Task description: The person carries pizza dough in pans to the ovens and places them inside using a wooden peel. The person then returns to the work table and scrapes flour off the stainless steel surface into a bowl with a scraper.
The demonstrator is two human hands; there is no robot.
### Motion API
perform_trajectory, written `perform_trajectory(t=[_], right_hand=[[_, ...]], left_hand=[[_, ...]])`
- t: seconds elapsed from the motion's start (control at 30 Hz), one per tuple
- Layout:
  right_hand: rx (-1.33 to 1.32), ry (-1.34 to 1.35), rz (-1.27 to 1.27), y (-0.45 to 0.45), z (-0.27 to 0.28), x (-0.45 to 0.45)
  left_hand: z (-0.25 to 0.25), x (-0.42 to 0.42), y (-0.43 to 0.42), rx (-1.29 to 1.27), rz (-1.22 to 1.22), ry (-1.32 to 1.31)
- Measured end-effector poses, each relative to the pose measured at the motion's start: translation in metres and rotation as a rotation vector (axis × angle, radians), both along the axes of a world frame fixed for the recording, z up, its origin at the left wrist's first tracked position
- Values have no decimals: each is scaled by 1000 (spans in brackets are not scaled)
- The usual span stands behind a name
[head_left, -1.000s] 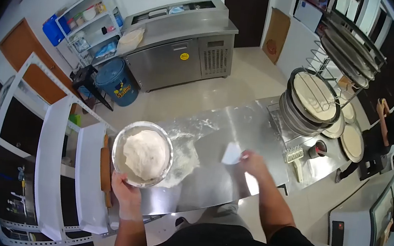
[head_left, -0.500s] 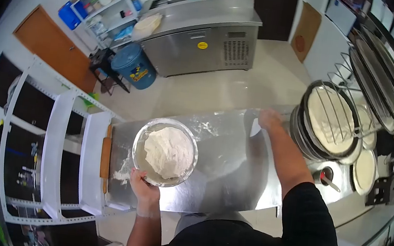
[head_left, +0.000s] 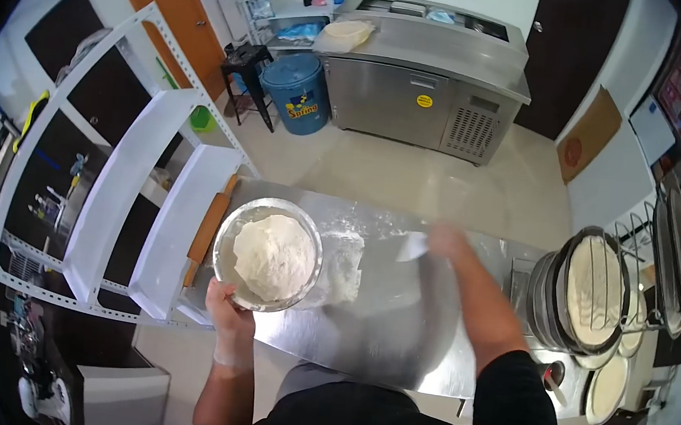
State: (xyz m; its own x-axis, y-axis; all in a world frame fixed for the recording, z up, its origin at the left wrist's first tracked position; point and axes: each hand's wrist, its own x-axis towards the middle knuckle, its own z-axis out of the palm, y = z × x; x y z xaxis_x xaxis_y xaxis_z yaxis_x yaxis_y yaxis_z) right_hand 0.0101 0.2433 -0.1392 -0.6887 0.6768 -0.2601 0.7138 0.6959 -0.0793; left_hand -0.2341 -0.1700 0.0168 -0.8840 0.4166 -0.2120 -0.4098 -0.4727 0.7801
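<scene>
A metal bowl (head_left: 315, 247) full of flour (head_left: 272, 257) is over the left part of the steel table (head_left: 403, 329). My left hand (head_left: 227, 307) grips the bowl's near rim. Over the far side of the table, my right hand (head_left: 448, 243), blurred by motion, holds a white scraper (head_left: 413, 248). Loose flour (head_left: 344, 267) lies on the steel between the bowl and the scraper. Left of the bowl is a wooden rolling pin (head_left: 208, 231).
Round pans with dough (head_left: 596, 292) stand in a wire rack at the right. Near them is a red cup (head_left: 555, 374) with a utensil. A white shelf unit (head_left: 178, 236) borders the table's left end. A steel counter (head_left: 420, 104) stands beyond.
The view has swung to the right and back. My right hand has moved with the scraper from the table's far edge back toward the flour. My left hand has stayed on the bowl.
</scene>
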Motion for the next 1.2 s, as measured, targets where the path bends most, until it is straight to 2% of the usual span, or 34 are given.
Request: perform_trajectory(t=[0.03, 0.07, 0.13, 0.27, 0.33, 0.47, 0.53, 0.6, 0.73, 0.8, 0.87, 0.9, 1.0, 1.07, 1.13, 1.2], right_hand=[[-30, -47, 144, 35, 2, 32], [-85, -111, -209, 36, 37, 53], [-4, -287, -189, 71, 31, 85], [-21, -448, -164, 88, 5, 31], [-35, -202, -274, 75, -7, -12], [13, -120, -20, 12, 21, -109], [10, -152, 56, -12, -3, -144], [63, -244, 304, -46, 2, -167], [-2, -234, 283, -55, 45, -131], [-48, -305, 436, 1, -10, -66], [-70, -570, 452, -9, 2, -19], [-74, -574, 442, -14, -2, -11], [-54, -257, 320, -22, -41, -2], [-96, -391, 313, -33, -52, -70], [-95, -350, 128, -74, -25, -133], [-33, -325, 116, -121, 52, -175]], left_hand=[[0, -7, -6, -23, 29, -22], [-2, -11, -11, -44, 57, -49], [-3, -18, -19, -39, 73, -71], [-11, -46, -29, -62, 95, -70], [-17, -60, -38, -82, 88, -77], [-20, -85, -46, -82, 71, -59], [-16, -96, -50, -82, 42, -55], [-14, -108, -54, -77, 14, -53], [-24, -141, -72, -47, -93, -59], [-19, -153, -76, -28, -125, -82], [-15, -161, -83, -4, -145, -124], [-19, -168, -86, -4, -155, -129], [-36, -188, -100, 32, -170, -168], [-39, -196, -102, 9, -203, -153], [-37, -204, -104, -26, -246, -119], [-17, -202, -105, -32, -270, -72]])
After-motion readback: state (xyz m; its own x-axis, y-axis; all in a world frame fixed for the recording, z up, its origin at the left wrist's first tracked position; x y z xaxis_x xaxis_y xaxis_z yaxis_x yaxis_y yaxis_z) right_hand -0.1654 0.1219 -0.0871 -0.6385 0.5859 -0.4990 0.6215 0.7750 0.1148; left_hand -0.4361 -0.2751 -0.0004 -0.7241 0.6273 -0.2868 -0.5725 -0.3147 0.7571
